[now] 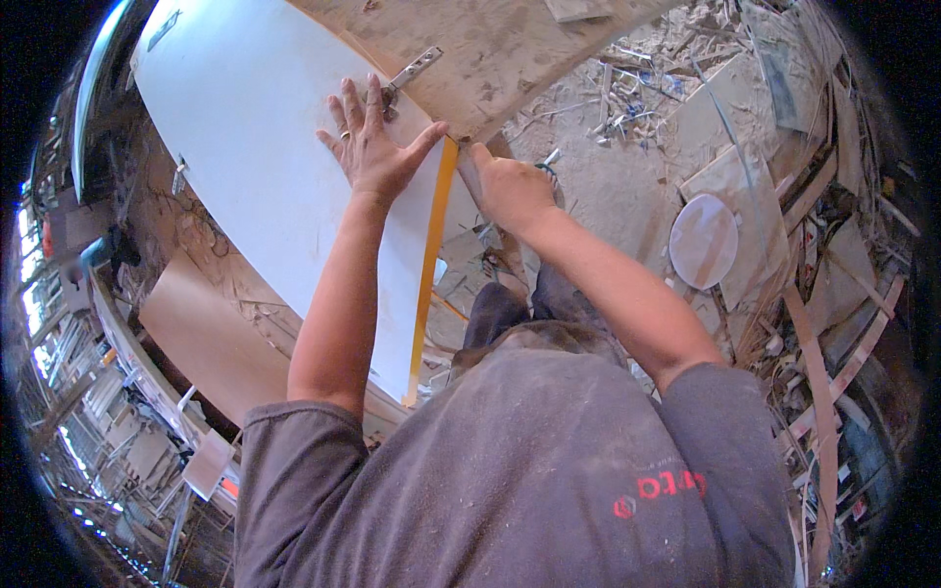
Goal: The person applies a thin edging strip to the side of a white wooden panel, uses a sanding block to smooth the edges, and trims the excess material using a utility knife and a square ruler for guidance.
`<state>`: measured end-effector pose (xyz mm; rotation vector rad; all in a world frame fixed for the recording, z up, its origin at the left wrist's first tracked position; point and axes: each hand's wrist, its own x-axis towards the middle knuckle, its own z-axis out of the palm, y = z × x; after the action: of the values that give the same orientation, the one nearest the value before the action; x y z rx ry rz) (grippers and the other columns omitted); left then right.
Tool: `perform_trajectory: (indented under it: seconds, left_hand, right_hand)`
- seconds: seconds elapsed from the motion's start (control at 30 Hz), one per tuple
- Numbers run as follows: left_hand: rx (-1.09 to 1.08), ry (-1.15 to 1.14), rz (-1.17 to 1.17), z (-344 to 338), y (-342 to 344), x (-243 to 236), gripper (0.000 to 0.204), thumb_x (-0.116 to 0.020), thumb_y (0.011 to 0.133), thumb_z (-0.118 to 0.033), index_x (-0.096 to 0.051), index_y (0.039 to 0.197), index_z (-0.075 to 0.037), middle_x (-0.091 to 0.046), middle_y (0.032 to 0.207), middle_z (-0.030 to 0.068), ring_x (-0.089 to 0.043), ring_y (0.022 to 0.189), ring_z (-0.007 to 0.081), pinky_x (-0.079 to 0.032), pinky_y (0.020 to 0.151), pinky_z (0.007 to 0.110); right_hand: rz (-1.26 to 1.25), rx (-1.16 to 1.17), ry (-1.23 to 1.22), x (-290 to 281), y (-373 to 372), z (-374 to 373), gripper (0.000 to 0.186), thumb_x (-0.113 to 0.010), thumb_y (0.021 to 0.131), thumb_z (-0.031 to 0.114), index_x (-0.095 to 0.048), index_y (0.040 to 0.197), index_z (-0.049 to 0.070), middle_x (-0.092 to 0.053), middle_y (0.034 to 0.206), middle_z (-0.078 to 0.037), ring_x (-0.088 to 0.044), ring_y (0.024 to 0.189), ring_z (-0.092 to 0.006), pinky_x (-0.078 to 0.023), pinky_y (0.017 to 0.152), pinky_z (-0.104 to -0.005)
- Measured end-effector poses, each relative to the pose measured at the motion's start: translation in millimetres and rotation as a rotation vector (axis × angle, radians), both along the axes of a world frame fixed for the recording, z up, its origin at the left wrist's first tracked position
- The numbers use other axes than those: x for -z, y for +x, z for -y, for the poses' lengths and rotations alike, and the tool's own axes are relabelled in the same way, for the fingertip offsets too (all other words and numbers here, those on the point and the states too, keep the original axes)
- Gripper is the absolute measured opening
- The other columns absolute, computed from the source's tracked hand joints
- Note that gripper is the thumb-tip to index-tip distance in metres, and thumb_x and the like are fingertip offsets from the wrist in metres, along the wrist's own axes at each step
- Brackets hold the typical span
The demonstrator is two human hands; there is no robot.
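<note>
My left hand (368, 147) lies with fingers spread on a white panel (240, 167) that has a yellow strip (432, 250) along its right edge. A metal hinge fitting (417, 67) is just beyond those fingertips. My right hand (512, 188) is closed at the panel's top right corner, beside the end of the yellow strip; what it grips is mostly hidden, with a small dark piece showing behind the knuckles. A beige board (500, 39) adjoins the panel at the top.
Offcuts and debris (637, 93) cover the floor at right, around a pale oval piece (704, 240) and long thin strips (818, 412). A brown sheet (211, 343) lies at lower left, with stacked scrap (123, 431) beyond it.
</note>
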<state>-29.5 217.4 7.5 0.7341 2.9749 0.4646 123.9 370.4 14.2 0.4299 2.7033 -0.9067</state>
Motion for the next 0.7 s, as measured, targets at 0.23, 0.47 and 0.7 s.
perform_trajectory:
  seconds: [0.23,0.47,0.7]
  left_hand:
    - [-0.025,0.037,0.050,4.6,2.8,3.4,0.117,-0.059,0.081,-0.085,-0.022,0.167,-0.015,-0.017,0.174,0.0154,-0.005,0.161,0.0367,0.005,0.122,0.067]
    - [-0.034,0.337,0.233,21.4,-3.7,-18.7,0.116,-0.062,0.083,-0.080,-0.018,0.167,-0.013,-0.013,0.173,0.0219,0.000,0.162,0.0339,0.014,0.122,0.061]
    - [-0.050,0.802,0.377,87.9,97.8,-93.3,0.080,-0.091,0.079,-0.042,-0.062,0.137,0.004,-0.072,0.121,0.0209,-0.070,0.108,0.0281,-0.056,0.093,0.039]
  right_hand:
    - [0.009,0.171,-0.025,24.9,29.0,-14.6,0.017,-0.052,0.098,0.017,-0.056,0.111,0.006,-0.073,0.089,-0.025,-0.074,0.084,-0.0452,-0.058,0.074,-0.0580]
    - [0.050,0.906,-0.768,28.9,106.3,-59.4,0.036,-0.050,0.109,0.040,-0.054,0.114,0.004,-0.065,0.073,-0.013,-0.068,0.060,-0.0234,-0.056,0.054,-0.0419]
    - [-0.044,0.585,-0.975,-36.9,182.4,-26.4,0.037,-0.058,0.107,0.040,-0.060,0.117,0.004,-0.061,0.071,-0.006,-0.056,0.054,-0.0162,-0.047,0.054,-0.0308]
